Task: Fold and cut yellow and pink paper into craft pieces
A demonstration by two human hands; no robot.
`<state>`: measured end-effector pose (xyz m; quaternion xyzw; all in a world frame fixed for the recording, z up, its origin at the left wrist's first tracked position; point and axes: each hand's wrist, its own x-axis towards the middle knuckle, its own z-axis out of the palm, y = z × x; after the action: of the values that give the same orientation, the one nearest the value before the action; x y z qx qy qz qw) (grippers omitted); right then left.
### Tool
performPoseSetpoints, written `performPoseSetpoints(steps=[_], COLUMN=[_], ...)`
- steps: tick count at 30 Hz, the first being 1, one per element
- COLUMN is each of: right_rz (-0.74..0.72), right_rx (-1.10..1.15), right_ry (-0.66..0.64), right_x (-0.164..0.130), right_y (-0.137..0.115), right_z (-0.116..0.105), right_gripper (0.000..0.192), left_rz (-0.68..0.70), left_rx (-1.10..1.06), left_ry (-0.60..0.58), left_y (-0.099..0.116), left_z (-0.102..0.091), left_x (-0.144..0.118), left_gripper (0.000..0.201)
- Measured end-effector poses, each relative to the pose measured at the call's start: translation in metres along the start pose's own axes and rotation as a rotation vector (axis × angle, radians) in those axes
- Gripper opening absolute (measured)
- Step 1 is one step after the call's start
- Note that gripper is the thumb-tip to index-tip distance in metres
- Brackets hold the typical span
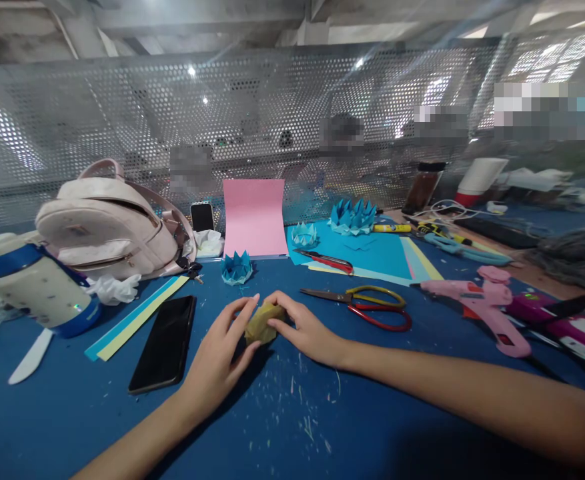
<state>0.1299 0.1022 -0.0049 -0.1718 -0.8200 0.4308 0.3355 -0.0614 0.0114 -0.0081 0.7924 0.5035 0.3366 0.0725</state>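
Note:
Between my two hands, low over the blue table [362, 413], is a small olive-yellow piece [263, 325], rounded and creased-looking; its kind does not show clearly. My left hand [222, 347] has its fingers closed on the left side of it. From the right, my right hand [307, 333] grips the same piece with thumb and bent fingers. Just beyond stands a small blue folded-paper crown shape [237, 269]. Scissors [357, 303] with one yellow and one red handle lie right of my right hand. A black phone [165, 343] lies left of my left hand.
A pink glue gun [485, 303] and its cable lie at the right. Behind are blue paper sheets [377, 250], a larger paper crown shape [352, 217] and an upright pink sheet [255, 217]. Paper strips [139, 320], a tumbler [37, 287] and a backpack [107, 227] stand left.

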Motion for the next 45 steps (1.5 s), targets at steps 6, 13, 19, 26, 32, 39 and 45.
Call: performPoseSetpoints(steps=[6, 13, 19, 26, 32, 39, 45], right_rz=[0.039, 0.092, 0.07, 0.058, 0.082, 0.053, 0.086], right_rx=[-0.007, -0.068, -0.054, -0.017, 0.013, 0.044, 0.047], right_ry=[-0.031, -0.063, -0.041, 0.008, -0.089, -0.121, -0.135], right_x=[0.001, 0.002, 0.002, 0.001, 0.003, 0.003, 0.002], right_y=[-0.002, -0.004, -0.003, -0.005, -0.013, -0.014, -0.015], right_z=[0.0, -0.001, 0.0, -0.001, -0.001, -0.001, -0.003], right_gripper=[0.013, 0.017, 0.016, 0.01, 0.008, 0.006, 0.015], left_rz=[-0.01, 0.028, 0.042, 0.04, -0.123, -0.299, -0.394], left_rx=[0.056, 0.202, 0.196, 0.145, -0.003, -0.275, -0.372], left_ry=[-0.052, -0.067, -0.111, -0.029, 0.062, 0.067, 0.12], left_y=[-0.005, -0.005, -0.001, 0.002, 0.002, 0.008, 0.01], left_z=[0.0, -0.003, -0.004, -0.008, -0.004, -0.001, -0.005], left_x=[-0.004, -0.004, -0.004, -0.002, -0.003, 0.0, 0.003], left_gripper=[0.056, 0.039, 0.035, 0.019, 0.008, 0.008, 0.015])
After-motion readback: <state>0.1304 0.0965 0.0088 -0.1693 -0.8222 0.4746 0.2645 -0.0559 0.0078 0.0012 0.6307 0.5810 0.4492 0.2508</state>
